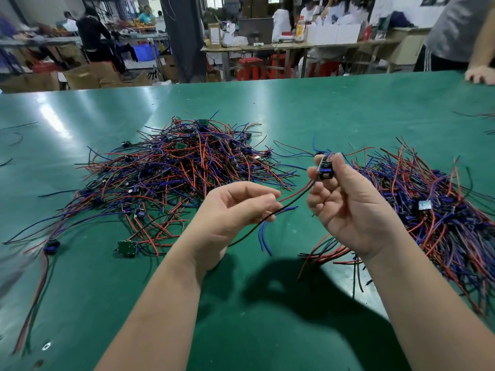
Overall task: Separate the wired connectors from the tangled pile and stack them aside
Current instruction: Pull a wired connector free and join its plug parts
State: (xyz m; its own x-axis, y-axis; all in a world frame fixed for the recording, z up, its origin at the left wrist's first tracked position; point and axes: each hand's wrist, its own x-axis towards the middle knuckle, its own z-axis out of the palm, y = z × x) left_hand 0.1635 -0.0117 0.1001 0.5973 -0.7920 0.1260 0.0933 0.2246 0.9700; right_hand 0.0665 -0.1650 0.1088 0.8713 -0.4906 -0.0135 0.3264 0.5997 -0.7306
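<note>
We pinch the connector (pixel 324 171) in our right hand (pixel 351 207) above the table (pixel 267 303), left hand (pixel 235 210) closed around its limp, light wires (pixel 267 223), best gripped by the rigid body.

Factory assembly floor — long green worktable (pixel 348 103), wire heaps (pixel 182 167), cardboard cartons (pixel 88 76), workers at benches (pixel 294 46)

I work at a glossy green table (pixel 321 103) catching overhead glare. Beyond it stand long workbenches (pixel 294 46) with white boxes (pixel 334 32), red stools (pixel 250 68), cardboard cartons (pixel 91 74) and a dark pillar (pixel 182 36).
</note>
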